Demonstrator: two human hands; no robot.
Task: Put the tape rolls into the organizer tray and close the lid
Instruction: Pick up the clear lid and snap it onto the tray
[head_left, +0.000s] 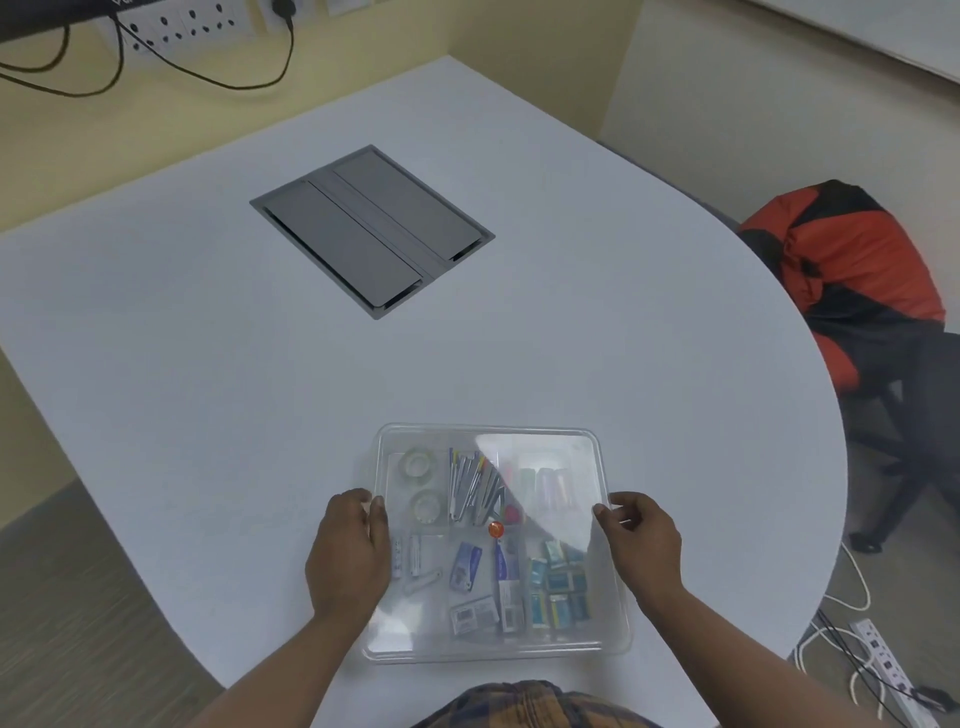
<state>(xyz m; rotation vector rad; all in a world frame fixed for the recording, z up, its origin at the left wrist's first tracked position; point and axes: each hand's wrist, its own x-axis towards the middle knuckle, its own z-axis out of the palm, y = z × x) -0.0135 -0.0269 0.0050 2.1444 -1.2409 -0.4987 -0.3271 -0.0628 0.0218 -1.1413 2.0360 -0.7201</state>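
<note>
A clear plastic organizer tray sits near the table's front edge with a transparent lid lying over it. Two clear tape rolls lie in its far-left compartment, seen through the lid. Pens, markers, staple boxes and small packets fill the other compartments. My left hand grips the lid's left edge, thumb on top. My right hand holds the lid's right edge the same way.
A grey cable hatch is set into the white table further back. A chair with an orange and black bag stands at the right. Cables and a power strip lie on the floor there.
</note>
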